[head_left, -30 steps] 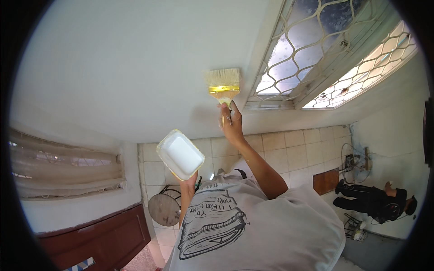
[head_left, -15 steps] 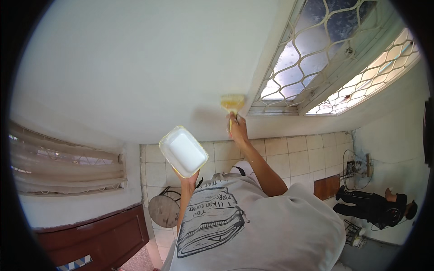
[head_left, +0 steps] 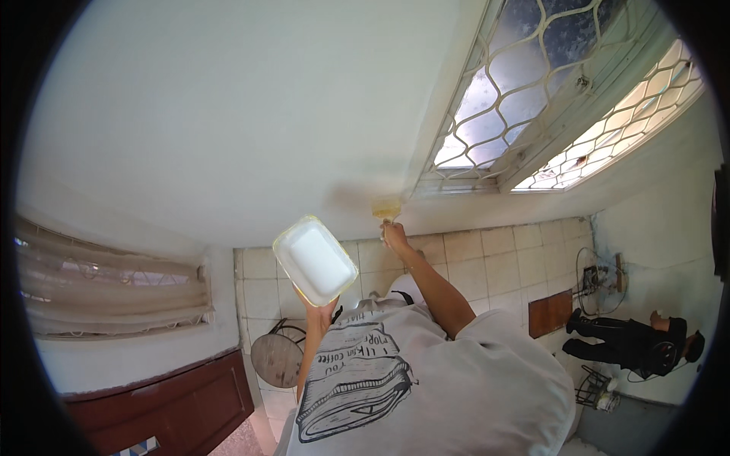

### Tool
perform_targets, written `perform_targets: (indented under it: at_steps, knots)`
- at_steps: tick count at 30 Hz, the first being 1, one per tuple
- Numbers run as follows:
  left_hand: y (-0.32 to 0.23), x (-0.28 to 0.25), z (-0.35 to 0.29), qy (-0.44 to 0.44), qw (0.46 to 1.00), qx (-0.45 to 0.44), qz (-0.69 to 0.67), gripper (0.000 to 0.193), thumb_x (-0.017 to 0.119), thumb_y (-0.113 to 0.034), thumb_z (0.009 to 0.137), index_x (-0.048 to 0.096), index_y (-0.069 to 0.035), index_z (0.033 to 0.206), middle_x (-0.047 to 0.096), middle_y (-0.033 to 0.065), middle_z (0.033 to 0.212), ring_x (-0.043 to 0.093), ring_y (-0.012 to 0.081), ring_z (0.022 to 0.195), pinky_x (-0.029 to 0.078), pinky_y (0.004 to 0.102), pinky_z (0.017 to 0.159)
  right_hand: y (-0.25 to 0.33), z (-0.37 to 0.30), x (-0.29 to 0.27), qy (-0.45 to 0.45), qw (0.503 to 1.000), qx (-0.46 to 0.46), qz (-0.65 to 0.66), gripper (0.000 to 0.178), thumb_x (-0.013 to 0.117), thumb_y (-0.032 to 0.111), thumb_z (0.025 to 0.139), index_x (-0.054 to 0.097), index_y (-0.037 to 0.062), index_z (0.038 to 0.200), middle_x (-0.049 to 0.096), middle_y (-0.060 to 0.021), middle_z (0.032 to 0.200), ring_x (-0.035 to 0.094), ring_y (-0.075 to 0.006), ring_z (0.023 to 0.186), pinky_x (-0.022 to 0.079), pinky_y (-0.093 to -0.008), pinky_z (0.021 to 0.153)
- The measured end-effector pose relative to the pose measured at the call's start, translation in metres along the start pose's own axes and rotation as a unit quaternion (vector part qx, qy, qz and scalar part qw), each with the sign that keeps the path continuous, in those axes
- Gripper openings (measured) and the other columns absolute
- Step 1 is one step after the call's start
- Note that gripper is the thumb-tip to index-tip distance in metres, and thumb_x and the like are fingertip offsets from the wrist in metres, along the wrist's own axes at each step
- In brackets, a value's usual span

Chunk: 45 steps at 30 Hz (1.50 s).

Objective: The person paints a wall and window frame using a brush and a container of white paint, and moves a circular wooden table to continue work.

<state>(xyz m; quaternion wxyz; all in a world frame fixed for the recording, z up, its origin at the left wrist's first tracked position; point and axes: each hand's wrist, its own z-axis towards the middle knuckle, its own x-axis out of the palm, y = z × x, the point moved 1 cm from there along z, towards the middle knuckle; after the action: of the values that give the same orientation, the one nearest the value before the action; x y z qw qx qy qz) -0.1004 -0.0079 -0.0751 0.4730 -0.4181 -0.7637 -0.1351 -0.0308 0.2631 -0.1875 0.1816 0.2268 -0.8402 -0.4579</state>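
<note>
My left hand (head_left: 319, 313) holds up a white rectangular plastic tray (head_left: 315, 259) by its underside. My right hand (head_left: 395, 237) is raised and grips a paintbrush (head_left: 386, 208) with yellowish bristles. The bristles press on the cream-painted wall (head_left: 228, 114), just beside the lower corner of a window with a curved metal grille (head_left: 525, 83). My white T-shirt with a dark print (head_left: 395, 380) fills the lower middle of the picture.
Pale square tiles (head_left: 487, 254) run beneath the painted surface. A round stool (head_left: 277, 357), brown wooden panelling (head_left: 167, 403) and a curtain (head_left: 106, 285) lie to the left. At the right are a person in dark clothes (head_left: 631, 346) and a fan (head_left: 591, 272).
My right hand has drawn the brush along the wall toward the tiles, and it now sits lower in the picture. The tray in my left hand has come lower too.
</note>
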Motion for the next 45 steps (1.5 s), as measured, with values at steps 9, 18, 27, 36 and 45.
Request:
perform_targets:
  at_steps: [9, 18, 27, 36, 45]
  knots:
    - [-0.001, -0.015, -0.013, -0.017, 1.000, 0.000, 0.015, 0.044, 0.047, -0.047, 0.098, 0.059, -0.014, 0.126, 0.065, 0.0028, 0.118, 0.063, 0.0255, 0.108, 0.053, 0.0472, 0.092, 0.205, -0.141, 0.018, 0.046, 0.983, -0.175, 0.024, 0.043, 0.049, 0.043, 0.103, 0.059, 0.0034, 0.090, 0.045, -0.0005, 0.050, 0.041, -0.0107, 0.037, 0.032, -0.0279, 0.037]
    - [0.001, -0.016, -0.024, -0.027, 0.999, -0.005, 0.030, 0.045, 0.046, -0.047, 0.098, 0.059, -0.014, 0.126, 0.065, 0.0032, 0.119, 0.063, 0.0256, 0.109, 0.053, 0.0474, 0.092, 0.036, -0.017, 0.002, 0.065, 0.993, -0.102, 0.010, 0.041, 0.049, 0.045, 0.103, 0.058, 0.0083, 0.087, 0.046, -0.0005, 0.051, 0.039, -0.0107, 0.036, 0.031, -0.0269, 0.036]
    - [-0.005, -0.017, -0.037, -0.030, 0.999, -0.004, 0.043, 0.045, 0.046, -0.047, 0.099, 0.058, -0.014, 0.127, 0.064, 0.0036, 0.119, 0.063, 0.0257, 0.109, 0.053, 0.0476, 0.092, 0.068, -0.038, -0.002, 0.062, 0.994, -0.075, -0.058, 0.044, 0.049, 0.044, 0.103, 0.059, 0.0051, 0.085, 0.049, -0.0030, 0.051, 0.043, -0.0120, 0.037, 0.033, -0.0281, 0.037]
    - [-0.006, -0.009, -0.033, -0.019, 0.998, -0.012, 0.055, 0.045, 0.046, -0.047, 0.099, 0.058, -0.014, 0.127, 0.064, 0.0039, 0.119, 0.063, 0.0258, 0.109, 0.053, 0.0477, 0.092, 0.175, -0.121, 0.021, 0.084, 0.966, -0.244, 0.028, 0.043, 0.046, 0.042, 0.105, 0.057, 0.0046, 0.086, 0.047, -0.0008, 0.056, 0.044, -0.0076, 0.045, 0.036, -0.0262, 0.043]
    - [-0.001, -0.010, -0.054, -0.012, 0.998, -0.027, 0.057, 0.046, 0.045, -0.047, 0.099, 0.057, -0.014, 0.128, 0.064, 0.0043, 0.120, 0.063, 0.0260, 0.109, 0.053, 0.0479, 0.093, -0.077, -0.002, -0.056, -0.165, 0.866, -0.227, -0.413, 0.040, 0.048, 0.036, 0.103, 0.062, 0.0015, 0.089, 0.063, -0.0202, 0.068, 0.062, -0.0385, 0.060, 0.045, -0.0456, 0.054]
